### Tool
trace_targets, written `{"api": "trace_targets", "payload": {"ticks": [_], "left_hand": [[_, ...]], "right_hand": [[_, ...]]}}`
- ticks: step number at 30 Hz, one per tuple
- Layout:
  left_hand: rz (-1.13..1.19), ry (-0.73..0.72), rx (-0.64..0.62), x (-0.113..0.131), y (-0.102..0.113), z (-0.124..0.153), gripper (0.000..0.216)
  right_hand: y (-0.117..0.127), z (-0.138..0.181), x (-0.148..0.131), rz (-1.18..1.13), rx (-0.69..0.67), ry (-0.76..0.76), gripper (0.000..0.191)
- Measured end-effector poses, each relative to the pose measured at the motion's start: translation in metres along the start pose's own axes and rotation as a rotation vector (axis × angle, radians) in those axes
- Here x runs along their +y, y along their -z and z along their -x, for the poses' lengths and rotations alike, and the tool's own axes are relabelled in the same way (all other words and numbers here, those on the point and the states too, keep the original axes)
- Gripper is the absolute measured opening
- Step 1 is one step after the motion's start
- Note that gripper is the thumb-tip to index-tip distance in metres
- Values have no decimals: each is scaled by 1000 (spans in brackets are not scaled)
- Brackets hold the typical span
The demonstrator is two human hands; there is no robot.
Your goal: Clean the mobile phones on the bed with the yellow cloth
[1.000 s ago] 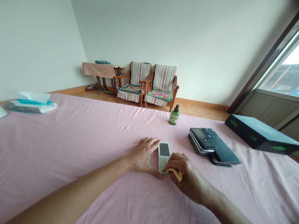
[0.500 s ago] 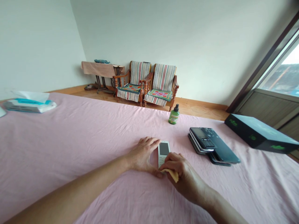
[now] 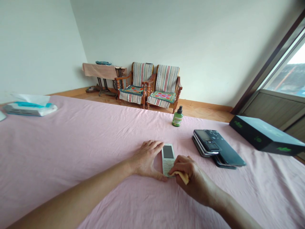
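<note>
A white keypad phone [image 3: 168,152] lies face up on the pink cloth. My left hand [image 3: 147,160] steadies it, its fingertips at the phone's upper left corner and its thumb at the bottom end. Bunched in the closed fingers of my right hand [image 3: 190,173] is a yellow cloth [image 3: 183,176], pressed on the lower right part of the keypad. The fingers cover some of the keys. To the right sits a stack of phones [image 3: 206,143], a dark keypad phone on top, partly over larger dark devices [image 3: 230,156].
Beyond the phone stands a green spray bottle [image 3: 177,117] with a black top. A black box [image 3: 267,135] with green print occupies the right edge of the pink-covered table [image 3: 83,136]. A tissue pack [image 3: 30,108] lies far left. Two wooden armchairs [image 3: 164,82] stand against the wall.
My right hand and the yellow cloth have slid a little to the right across the keypad, uncovering more keys. My left hand stays nearly in place at the phone.
</note>
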State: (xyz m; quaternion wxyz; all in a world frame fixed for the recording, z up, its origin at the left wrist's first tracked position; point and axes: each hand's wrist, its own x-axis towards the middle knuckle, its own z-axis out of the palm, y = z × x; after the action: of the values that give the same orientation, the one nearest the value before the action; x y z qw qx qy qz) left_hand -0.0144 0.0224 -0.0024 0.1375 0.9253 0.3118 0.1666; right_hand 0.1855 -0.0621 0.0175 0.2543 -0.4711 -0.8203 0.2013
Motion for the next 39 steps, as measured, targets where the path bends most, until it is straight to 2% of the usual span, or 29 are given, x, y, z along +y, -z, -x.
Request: {"api": "trace_targets", "payload": {"ticks": [18,22,26,35,39], "left_hand": [[-4,5,-22,-2,0,1,112],[4,11,-19,-2,0,1,111],[5,9,5,-4,-1,1,111],[-7,27,20,-6,-4,1,111],[3,20,29,-6,-3,0,109]], "right_hand": [[18,6,16,92,-33,-32,33],[19,8,21,119,10,-34,30],[16,9,20,39,80,1,32],[14,10,14,-17,-20,46,29],[12,10,14,0,-14,85,29]]}}
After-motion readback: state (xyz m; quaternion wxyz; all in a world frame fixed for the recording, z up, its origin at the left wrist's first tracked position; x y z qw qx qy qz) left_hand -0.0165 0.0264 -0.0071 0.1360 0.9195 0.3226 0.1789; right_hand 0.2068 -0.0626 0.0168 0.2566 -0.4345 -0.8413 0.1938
